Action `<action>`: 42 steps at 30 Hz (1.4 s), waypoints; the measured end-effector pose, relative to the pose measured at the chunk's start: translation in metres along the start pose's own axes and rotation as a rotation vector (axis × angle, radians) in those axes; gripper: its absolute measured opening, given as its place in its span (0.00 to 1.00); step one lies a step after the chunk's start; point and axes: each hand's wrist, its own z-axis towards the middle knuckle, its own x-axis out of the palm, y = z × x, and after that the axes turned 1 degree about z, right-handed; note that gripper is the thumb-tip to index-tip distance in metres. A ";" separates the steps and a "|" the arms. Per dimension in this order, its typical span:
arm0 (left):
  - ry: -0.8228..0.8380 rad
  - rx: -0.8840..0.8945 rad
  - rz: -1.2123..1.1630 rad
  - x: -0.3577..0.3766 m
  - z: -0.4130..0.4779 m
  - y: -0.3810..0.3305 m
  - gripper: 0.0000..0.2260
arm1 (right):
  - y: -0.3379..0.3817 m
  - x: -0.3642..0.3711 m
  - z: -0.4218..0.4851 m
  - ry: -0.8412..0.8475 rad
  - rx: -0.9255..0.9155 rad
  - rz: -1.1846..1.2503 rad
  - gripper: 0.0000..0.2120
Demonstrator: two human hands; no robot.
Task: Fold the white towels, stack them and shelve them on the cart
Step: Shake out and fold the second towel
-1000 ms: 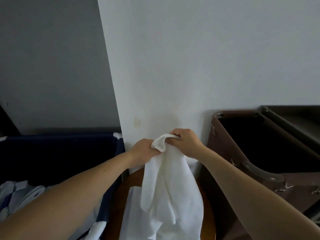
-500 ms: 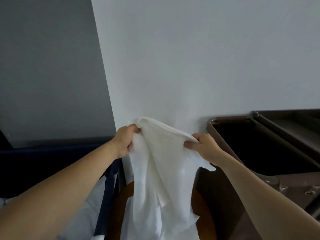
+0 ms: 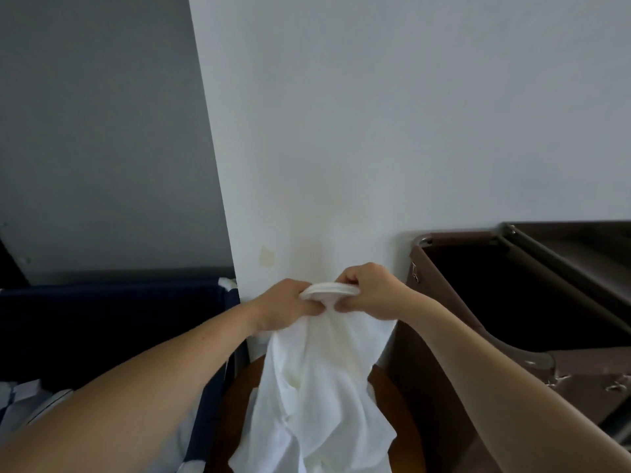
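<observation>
From here I see the left hand (image 3: 286, 302) and the right hand (image 3: 368, 290) held close together in front of the pale wall (image 3: 375, 131). Each has its fingers curled, pinching the bunched top edge of a white towel (image 3: 324, 387). The towel hangs crumpled below them, over a round wooden top (image 3: 235, 421). The brown cart (image 3: 444, 370) stands just to the right, and a dark blue hamper (image 3: 102, 319) to the left.
</observation>
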 end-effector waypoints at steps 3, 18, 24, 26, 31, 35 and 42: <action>-0.026 -0.083 -0.316 -0.017 -0.010 0.008 0.09 | -0.013 -0.009 -0.008 -0.050 0.050 0.057 0.08; -0.089 -0.017 -0.503 -0.006 -0.009 -0.006 0.15 | 0.004 0.022 -0.016 -0.392 0.108 0.548 0.09; -0.205 -0.112 -0.661 -0.010 -0.002 -0.009 0.13 | 0.001 0.024 -0.023 -0.437 0.027 0.587 0.09; -0.247 -0.129 -0.672 -0.015 0.002 -0.007 0.11 | 0.001 0.023 -0.025 -0.347 0.017 0.609 0.11; -0.290 -0.098 -0.671 -0.020 0.007 -0.007 0.10 | 0.002 0.021 -0.025 -0.047 0.017 0.552 0.07; -0.312 -0.067 -0.655 -0.026 0.011 -0.013 0.09 | 0.001 0.019 -0.027 0.152 0.002 0.437 0.05; -0.336 -0.112 -0.653 -0.022 0.019 -0.014 0.09 | -0.003 0.022 -0.020 -0.057 -0.002 0.512 0.07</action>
